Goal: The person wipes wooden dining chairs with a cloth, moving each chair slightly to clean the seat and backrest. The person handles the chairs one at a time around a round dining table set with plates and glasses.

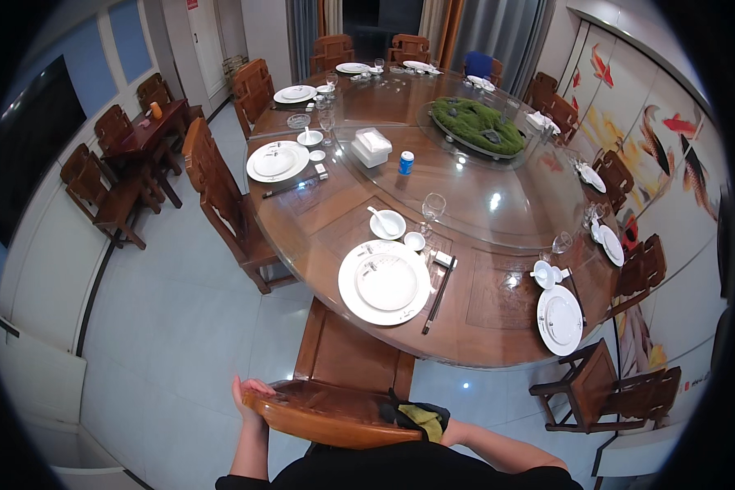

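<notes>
My left hand [253, 395] is on the left end of the top rail of a wooden chair [343, 416], its fingers bent over the edge. At the right end of that rail, my right hand [425, 421] is mostly covered by a black and yellow-green cloth or glove; its fingers are hidden. The chair's seat reaches to the rim of a round wooden table [478, 294]. Just beyond it lie stacked white plates [384, 282], a small bowl with a spoon [387, 225], a small cup [414, 241], a stemmed glass [433, 207] and dark chopsticks [439, 295].
A glass turntable [496, 208] carries a blue can [406, 163], white boxes [371, 147] and a green moss centrepiece [478, 125]. Other wooden chairs stand close by at left [220, 208] and right [606, 386]. A small side table [147, 130] stands by the left wall.
</notes>
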The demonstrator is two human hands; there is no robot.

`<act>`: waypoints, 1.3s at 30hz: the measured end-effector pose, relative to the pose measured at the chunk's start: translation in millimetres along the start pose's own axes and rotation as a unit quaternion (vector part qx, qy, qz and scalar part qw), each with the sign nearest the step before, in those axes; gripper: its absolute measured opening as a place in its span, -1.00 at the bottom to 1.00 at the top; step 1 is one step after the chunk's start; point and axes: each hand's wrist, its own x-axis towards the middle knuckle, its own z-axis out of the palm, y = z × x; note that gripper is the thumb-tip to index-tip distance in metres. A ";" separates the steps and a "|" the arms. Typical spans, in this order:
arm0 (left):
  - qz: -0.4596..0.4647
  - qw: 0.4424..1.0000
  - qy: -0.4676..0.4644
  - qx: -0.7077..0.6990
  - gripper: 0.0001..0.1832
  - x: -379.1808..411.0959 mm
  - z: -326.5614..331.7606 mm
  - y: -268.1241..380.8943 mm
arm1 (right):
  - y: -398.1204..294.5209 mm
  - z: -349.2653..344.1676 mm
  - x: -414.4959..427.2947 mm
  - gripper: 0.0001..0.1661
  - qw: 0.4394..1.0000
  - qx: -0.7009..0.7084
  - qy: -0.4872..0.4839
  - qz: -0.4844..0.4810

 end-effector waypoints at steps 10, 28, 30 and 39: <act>-0.019 0.999 -0.027 0.043 -0.35 12.7 22.0 1.7 | -10.3 -15.1 -1.4 -0.17 0.999 -0.044 0.014 -0.016; -0.047 0.996 -0.010 0.078 -0.42 67.4 52.1 -2.1 | 6.9 -23.6 16.4 -0.22 0.992 -0.066 0.112 -0.011; -0.053 0.996 -0.015 0.075 -0.41 78.8 55.5 -4.8 | 6.6 -24.1 19.5 -0.25 0.989 -0.063 0.131 -0.007; -0.079 0.991 -0.063 0.082 -0.41 121.5 56.9 0.3 | -23.8 -11.9 42.6 -0.30 0.984 -0.041 0.175 -0.020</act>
